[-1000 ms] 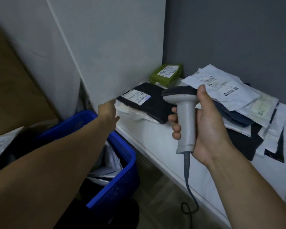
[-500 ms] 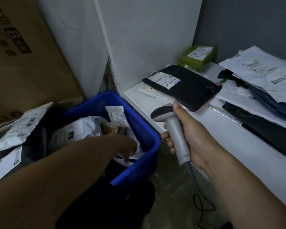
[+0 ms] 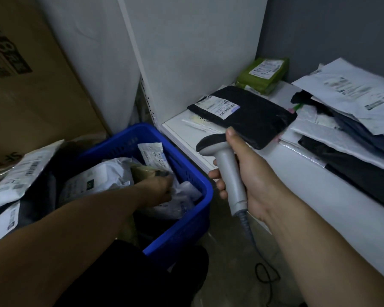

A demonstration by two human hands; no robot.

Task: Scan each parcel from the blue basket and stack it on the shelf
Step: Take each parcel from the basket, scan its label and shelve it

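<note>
The blue basket stands on the floor left of the white shelf and holds several white and brown parcels. My left hand is down inside it, fingers curled around a white parcel near the basket's right wall. My right hand grips the grey barcode scanner upright above the shelf's front edge, its head pointing left. On the shelf lie a black parcel with a white label, a green parcel behind it, and a pile of white and dark mailers at right.
A large cardboard box fills the left wall. More white labelled parcels lie left of the basket. The scanner's cable loops on the floor below my right arm. A white upright panel borders the shelf.
My left hand dropped from beside the shelf into the basket and closed on a white parcel. The view swung left and down; the scanner sank lower with my right hand.
</note>
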